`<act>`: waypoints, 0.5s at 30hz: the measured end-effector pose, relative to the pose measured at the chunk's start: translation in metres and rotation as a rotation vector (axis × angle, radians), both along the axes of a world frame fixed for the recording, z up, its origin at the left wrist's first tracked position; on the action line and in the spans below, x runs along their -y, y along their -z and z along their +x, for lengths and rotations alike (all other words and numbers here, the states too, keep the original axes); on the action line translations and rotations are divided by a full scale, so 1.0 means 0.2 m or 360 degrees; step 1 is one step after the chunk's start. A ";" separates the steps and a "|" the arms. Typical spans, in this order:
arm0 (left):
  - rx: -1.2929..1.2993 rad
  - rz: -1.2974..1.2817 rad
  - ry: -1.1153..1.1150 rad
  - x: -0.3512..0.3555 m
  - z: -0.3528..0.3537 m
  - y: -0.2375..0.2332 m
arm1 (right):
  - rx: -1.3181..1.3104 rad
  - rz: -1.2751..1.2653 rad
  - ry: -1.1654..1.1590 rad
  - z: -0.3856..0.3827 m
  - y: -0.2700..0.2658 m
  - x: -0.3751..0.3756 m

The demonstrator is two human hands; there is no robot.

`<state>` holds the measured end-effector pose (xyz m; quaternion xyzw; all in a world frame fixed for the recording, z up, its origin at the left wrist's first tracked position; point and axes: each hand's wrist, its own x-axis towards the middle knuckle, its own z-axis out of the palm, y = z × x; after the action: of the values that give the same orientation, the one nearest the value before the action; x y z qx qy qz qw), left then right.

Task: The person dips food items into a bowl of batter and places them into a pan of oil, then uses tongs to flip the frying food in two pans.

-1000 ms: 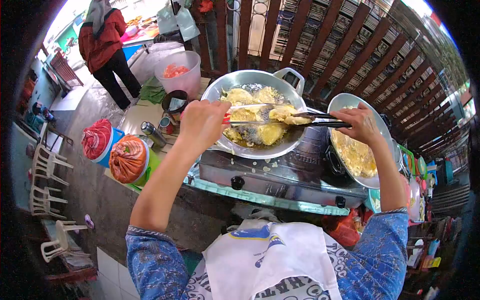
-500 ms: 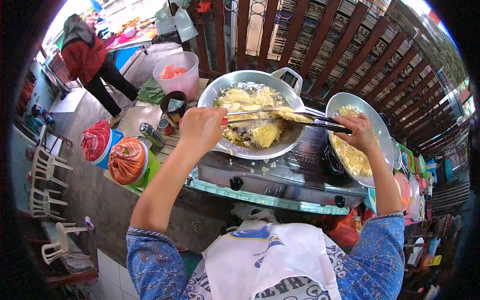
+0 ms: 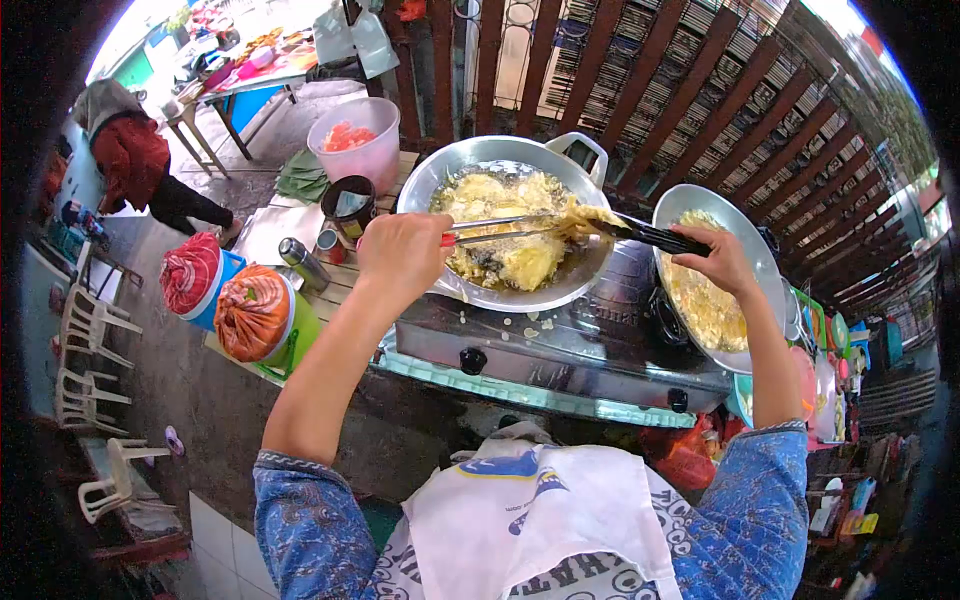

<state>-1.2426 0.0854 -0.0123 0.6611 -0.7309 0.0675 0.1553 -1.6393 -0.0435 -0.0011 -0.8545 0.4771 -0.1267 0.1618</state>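
A pale fried piece (image 3: 580, 219) is held over the right side of a large two-handled wok (image 3: 447, 282) at the center of the frame, where the tips of two long utensils meet. Metal tongs (image 3: 505, 236) with red grips are clasped in the left hand (image 3: 402, 255), its fingers closed. Black tongs (image 3: 660, 236) are gripped from the right by the right hand (image 3: 722, 262), its fingers partly curled and its thumb set below. Beneath, golden battered pieces (image 3: 530, 262) are surrounded by oil in the wok, which is carried by a metal stove (image 3: 560, 350). More battered food (image 3: 705, 305) is contained in a second pan (image 3: 768, 290), right of center.

Left of the wok, a pale tub (image 3: 372, 168) of orange-red pieces, green leaves (image 3: 301, 178), a dark container (image 3: 357, 222) and a metal flask (image 3: 306, 264) are set on a slatted surface (image 3: 345, 290). Two cloth-topped buckets (image 3: 300, 330) are seen at its left edge. A person (image 3: 133, 160) in a red jacket is pictured, bent forward, at upper left.
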 end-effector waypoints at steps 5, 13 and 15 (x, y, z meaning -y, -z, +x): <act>0.0042 0.0118 -0.0046 0.00 0.01 0.03 | 0.0202 0.0189 0.0069 -0.05 0.04 0.05; 0.0079 0.0137 -0.0055 0.00 0.01 0.04 | 0.0430 0.0360 0.0184 -0.03 0.04 0.02; 0.0103 0.0144 -0.0076 0.00 -0.01 0.03 | 0.0378 0.0309 0.0195 -0.05 0.07 0.03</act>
<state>-1.2440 0.0858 -0.0178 0.6823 -0.7218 0.0593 0.0998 -1.6494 -0.0504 -0.0148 -0.7832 0.5158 -0.1898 0.2907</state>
